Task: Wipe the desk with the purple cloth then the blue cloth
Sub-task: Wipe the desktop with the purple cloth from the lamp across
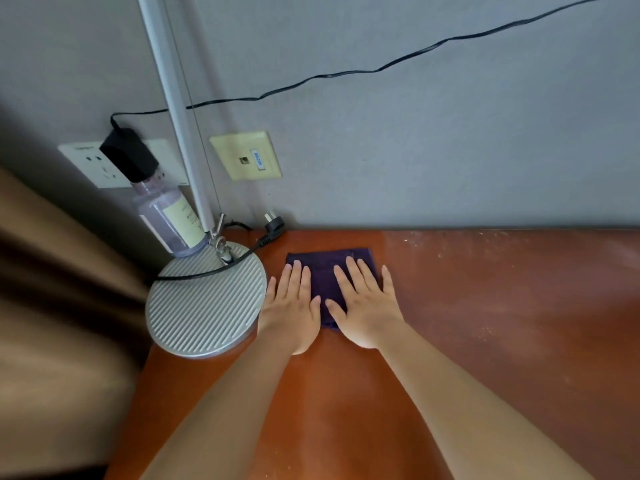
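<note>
A folded purple cloth [323, 271] lies flat on the reddish-brown desk [485, 323], close to the back wall. My left hand [292, 306] presses on its left part with straight fingers. My right hand [367, 303] lies flat on its right part, fingers straight and slightly spread. Both palms cover the cloth's near half. No blue cloth is in view.
A round ribbed grey lamp base [204, 299] stands just left of my left hand, its pole [176, 109] rising up the wall. A clear bottle [169, 216] stands behind it. A black cable and plug [273, 226] lie at the desk's back edge. Pale dust specks [450, 251] dot the right side.
</note>
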`<state>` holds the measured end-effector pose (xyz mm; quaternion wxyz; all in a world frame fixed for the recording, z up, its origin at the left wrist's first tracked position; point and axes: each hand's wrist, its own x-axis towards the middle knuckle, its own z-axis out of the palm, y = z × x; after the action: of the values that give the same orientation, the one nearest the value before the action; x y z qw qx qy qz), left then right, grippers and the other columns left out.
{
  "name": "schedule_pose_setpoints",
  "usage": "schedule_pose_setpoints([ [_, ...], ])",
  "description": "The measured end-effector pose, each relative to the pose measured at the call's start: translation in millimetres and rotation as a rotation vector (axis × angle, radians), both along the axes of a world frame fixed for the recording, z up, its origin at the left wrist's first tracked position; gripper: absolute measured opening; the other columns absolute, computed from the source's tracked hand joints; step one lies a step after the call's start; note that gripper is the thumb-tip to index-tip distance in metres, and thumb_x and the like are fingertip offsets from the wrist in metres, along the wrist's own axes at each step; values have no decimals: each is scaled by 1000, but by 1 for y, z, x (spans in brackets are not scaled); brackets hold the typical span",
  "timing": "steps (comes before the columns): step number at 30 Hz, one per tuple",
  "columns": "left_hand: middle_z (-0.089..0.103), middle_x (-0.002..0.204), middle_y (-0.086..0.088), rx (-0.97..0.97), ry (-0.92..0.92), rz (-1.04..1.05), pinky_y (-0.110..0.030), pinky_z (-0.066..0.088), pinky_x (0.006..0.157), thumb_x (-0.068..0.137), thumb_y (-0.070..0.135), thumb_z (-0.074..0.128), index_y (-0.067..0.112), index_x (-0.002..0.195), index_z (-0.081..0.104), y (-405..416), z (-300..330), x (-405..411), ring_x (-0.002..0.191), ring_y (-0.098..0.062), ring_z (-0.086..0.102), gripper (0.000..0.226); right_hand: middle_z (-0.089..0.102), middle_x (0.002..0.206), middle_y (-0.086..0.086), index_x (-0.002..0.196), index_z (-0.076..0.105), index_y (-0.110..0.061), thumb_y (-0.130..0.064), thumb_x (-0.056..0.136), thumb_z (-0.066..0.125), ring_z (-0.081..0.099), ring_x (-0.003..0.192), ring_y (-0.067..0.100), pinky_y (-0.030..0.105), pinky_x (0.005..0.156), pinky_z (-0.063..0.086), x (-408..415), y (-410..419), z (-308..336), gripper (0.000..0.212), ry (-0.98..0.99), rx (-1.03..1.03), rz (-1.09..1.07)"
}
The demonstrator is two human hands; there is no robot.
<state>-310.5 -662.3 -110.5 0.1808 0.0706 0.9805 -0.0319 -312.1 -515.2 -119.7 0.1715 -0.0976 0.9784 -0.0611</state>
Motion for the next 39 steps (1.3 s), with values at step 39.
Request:
schedule_pose_setpoints([
  [39,-13,159,-18,-317,33,-3,-44,-12,118,101,37,1,1,149,-14,-5,8,7,147,-30,-11,61,-21,159,0,152,-12,-27,-56,99,12,-21,145,15,46,116,-16,0,-18,-3,65,14,-3,86],
])
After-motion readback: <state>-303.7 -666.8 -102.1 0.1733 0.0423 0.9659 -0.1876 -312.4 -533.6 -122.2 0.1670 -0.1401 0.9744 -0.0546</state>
